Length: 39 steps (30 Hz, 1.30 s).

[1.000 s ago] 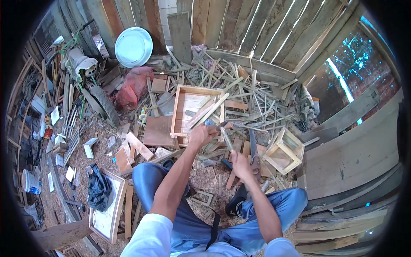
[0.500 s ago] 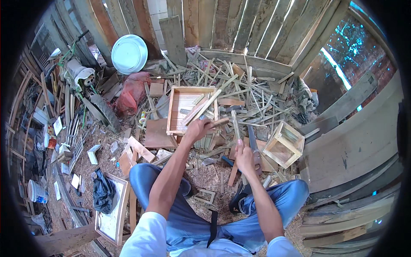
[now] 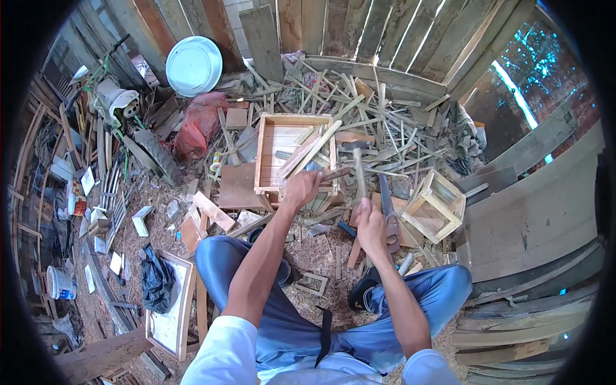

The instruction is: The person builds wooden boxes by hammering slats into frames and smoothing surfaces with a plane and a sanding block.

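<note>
My left hand (image 3: 301,190) is closed around a short, narrow piece of brown wood (image 3: 337,173), which points to the right. Just behind this hand lies an open wooden box (image 3: 264,154) with pale slats (image 3: 319,147) slanting across it. A hammer (image 3: 360,174) is gripped by its pale handle in my right hand (image 3: 370,226), with its dark head uppermost, slightly beyond the wood piece. Close to the right hand, a handsaw (image 3: 387,196) rests among scraps. A small wooden frame box (image 3: 433,205) sits to its right.
Loose wood strips (image 3: 391,122) pile up against the plank wall (image 3: 340,38). A light blue basin (image 3: 194,66) and a red plastic bag (image 3: 200,125) stand back left. A framed panel (image 3: 168,321) with a black bag (image 3: 156,282) lies beside my left knee. A large board (image 3: 532,212) leans at right.
The view has shifted slightly, so the surroundings appear higher and further right. The hammer's head has turned and shows more broadly. Both hands keep their hold.
</note>
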Available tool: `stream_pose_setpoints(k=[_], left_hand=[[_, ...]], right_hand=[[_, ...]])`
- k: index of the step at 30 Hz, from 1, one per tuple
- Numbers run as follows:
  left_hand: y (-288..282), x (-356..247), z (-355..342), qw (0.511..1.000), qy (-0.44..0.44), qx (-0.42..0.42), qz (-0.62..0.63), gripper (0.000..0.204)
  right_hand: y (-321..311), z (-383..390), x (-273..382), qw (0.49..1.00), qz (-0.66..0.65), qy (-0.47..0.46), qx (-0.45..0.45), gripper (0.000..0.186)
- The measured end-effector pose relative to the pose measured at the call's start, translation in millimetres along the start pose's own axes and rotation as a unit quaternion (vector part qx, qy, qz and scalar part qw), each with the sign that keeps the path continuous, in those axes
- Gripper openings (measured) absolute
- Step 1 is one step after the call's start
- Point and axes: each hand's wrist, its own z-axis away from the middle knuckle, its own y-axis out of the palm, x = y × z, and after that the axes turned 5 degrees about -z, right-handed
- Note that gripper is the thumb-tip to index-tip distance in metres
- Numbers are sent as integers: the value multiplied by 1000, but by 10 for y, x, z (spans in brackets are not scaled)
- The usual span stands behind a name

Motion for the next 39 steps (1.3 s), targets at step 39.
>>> stream_pose_setpoints(k=[39], left_hand=[[-7, -36, -51, 998, 13, -55, 34, 39]], right_hand=[[29, 22, -59, 983, 182, -22, 14, 30]])
